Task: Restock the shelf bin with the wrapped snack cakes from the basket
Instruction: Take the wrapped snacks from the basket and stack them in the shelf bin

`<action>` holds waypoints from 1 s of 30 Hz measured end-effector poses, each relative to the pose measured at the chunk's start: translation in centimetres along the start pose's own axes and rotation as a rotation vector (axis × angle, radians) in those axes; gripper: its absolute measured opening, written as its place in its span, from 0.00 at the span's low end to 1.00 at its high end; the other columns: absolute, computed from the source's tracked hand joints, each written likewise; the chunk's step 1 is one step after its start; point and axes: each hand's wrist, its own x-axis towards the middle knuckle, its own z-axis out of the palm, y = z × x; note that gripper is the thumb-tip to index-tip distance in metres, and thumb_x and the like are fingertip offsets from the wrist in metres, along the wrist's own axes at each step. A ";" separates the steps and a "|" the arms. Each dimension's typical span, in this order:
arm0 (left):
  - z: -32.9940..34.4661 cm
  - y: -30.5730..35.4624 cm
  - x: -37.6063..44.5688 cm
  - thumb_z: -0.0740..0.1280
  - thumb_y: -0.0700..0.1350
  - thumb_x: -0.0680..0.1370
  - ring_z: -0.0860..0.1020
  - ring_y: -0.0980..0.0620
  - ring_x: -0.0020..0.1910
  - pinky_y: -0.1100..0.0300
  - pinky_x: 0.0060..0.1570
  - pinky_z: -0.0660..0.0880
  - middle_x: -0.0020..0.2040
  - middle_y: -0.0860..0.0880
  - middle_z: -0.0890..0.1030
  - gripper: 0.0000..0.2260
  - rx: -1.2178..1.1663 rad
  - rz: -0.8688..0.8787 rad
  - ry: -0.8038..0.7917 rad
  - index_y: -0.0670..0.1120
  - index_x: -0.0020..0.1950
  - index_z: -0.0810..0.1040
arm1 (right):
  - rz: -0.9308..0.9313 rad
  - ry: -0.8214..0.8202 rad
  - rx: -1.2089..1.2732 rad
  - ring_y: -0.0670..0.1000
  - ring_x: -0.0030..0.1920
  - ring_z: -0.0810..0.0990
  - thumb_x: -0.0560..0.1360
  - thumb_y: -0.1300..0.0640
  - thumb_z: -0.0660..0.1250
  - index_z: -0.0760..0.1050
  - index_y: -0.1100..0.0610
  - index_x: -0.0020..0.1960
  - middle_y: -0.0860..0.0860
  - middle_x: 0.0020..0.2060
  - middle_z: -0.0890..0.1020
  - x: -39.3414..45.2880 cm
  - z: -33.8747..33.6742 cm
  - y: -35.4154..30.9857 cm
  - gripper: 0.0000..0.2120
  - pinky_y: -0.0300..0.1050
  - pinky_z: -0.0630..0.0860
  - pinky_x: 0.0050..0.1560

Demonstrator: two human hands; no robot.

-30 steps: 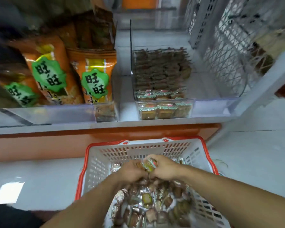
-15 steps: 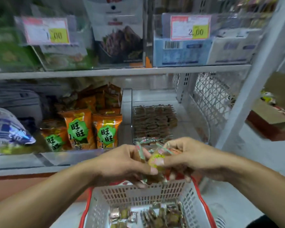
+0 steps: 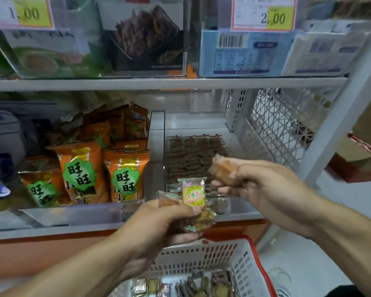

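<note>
Above the basket (image 3: 240,266), the left hand (image 3: 156,228) grips several snack cakes (image 3: 193,195); the right hand (image 3: 263,185) pinches one cake (image 3: 223,168) before the bin (image 3: 193,155).

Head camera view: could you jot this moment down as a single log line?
left hand: holds several snack cakes | right hand: holds one cake before clear shelf bin | basket: more cakes inside

The lower shelf (image 3: 51,228) bears a clear bin (image 3: 240,206) of wrapped cakes beside orange snack bags (image 3: 124,174).

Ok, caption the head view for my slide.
Both hands lift wrapped snack cakes toward the shelf bin.
</note>
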 end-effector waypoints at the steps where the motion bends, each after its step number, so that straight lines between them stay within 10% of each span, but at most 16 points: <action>1: -0.1 0.0 0.1 0.80 0.43 0.62 0.88 0.45 0.45 0.51 0.50 0.85 0.44 0.42 0.88 0.05 0.011 0.011 -0.006 0.44 0.33 0.87 | -0.019 -0.002 -0.027 0.60 0.59 0.83 0.77 0.69 0.61 0.84 0.63 0.54 0.55 0.55 0.86 0.0 0.3 0.2 0.14 0.50 0.81 0.57; 5: 0.1 -0.2 0.1 0.80 0.45 0.62 0.88 0.46 0.44 0.58 0.40 0.85 0.45 0.41 0.88 0.05 0.002 0.046 0.037 0.46 0.36 0.88 | -0.063 -0.040 -0.374 0.45 0.64 0.80 0.78 0.67 0.65 0.80 0.52 0.66 0.46 0.61 0.84 -0.3 1.5 1.1 0.19 0.48 0.71 0.71; 10: 0.3 -0.2 -0.2 0.80 0.46 0.64 0.86 0.48 0.41 0.61 0.36 0.82 0.47 0.40 0.88 0.08 -0.006 0.099 0.047 0.45 0.41 0.89 | -0.116 -0.045 -0.451 0.43 0.58 0.83 0.71 0.72 0.74 0.72 0.49 0.73 0.46 0.61 0.82 -0.5 1.8 1.5 0.35 0.39 0.81 0.54; 15: 0.2 -0.3 0.0 0.81 0.45 0.64 0.86 0.48 0.41 0.60 0.37 0.83 0.44 0.42 0.88 0.04 0.028 0.133 0.078 0.51 0.36 0.88 | -0.092 0.007 -0.466 0.43 0.59 0.82 0.69 0.68 0.77 0.69 0.51 0.75 0.48 0.63 0.81 -0.1 2.0 1.5 0.38 0.45 0.79 0.63; 23: -0.1 -0.7 0.3 0.81 0.42 0.68 0.87 0.45 0.40 0.59 0.38 0.82 0.43 0.38 0.87 0.10 0.202 0.235 0.108 0.41 0.46 0.88 | -0.036 -0.186 -0.430 0.48 0.59 0.83 0.82 0.59 0.64 0.78 0.52 0.64 0.49 0.55 0.86 -0.2 2.2 2.0 0.12 0.44 0.75 0.66; 30: -0.1 -0.8 0.5 0.78 0.40 0.74 0.87 0.46 0.42 0.57 0.41 0.83 0.45 0.43 0.88 0.04 0.243 0.227 0.043 0.45 0.47 0.87 | 0.004 -0.117 -0.186 0.58 0.59 0.84 0.77 0.65 0.69 0.80 0.58 0.63 0.56 0.55 0.86 0.2 1.7 1.5 0.15 0.50 0.79 0.63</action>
